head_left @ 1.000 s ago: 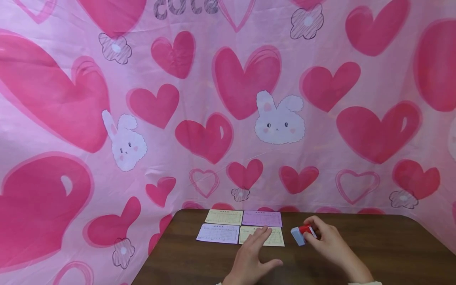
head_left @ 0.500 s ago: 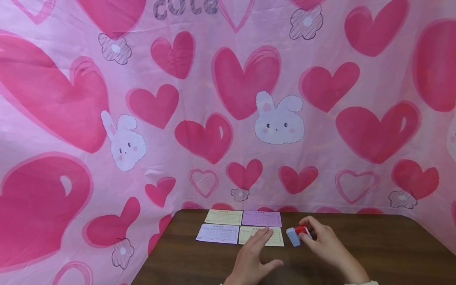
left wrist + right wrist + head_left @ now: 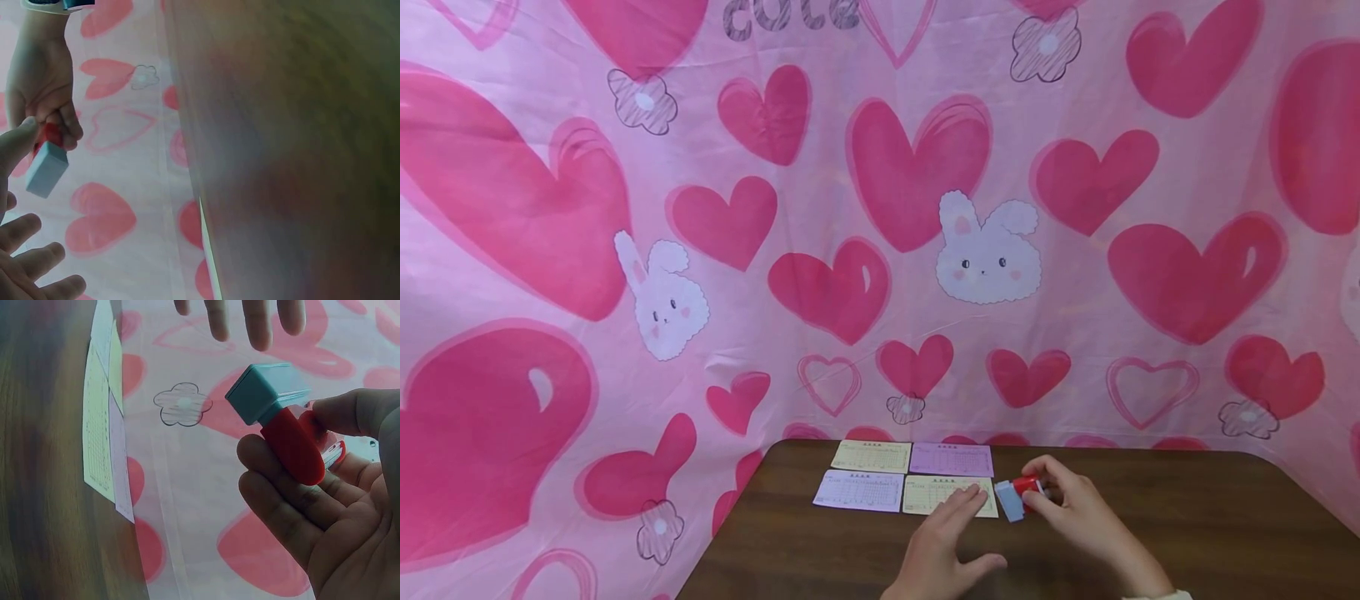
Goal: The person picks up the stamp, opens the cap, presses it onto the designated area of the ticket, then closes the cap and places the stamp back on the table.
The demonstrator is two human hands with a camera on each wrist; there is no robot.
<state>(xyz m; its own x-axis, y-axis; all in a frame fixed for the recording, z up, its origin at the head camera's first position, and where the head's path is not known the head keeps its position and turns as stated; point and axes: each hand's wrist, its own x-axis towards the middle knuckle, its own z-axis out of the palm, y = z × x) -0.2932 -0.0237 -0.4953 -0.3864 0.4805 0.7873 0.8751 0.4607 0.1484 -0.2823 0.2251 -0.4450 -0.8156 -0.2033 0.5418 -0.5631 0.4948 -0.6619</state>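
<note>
Red-handled block (image 3: pixel 1012 500) near front-right slip's (image 3: pixel 928 492) edge

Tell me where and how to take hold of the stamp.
Grip the stamp by its red part, best from the right, with thumb and fingers on opposite sides. In the head view the wider blue block juts left, leaving this slimmer, rounded end toward the right hand.

Pale sleeve cuff (image 3: pixel 1159 596), dark wrist band (image 3: pixel 47 2)

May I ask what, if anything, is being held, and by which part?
The right hand holds the stamp by its red part; the left hand, nothing.
</note>
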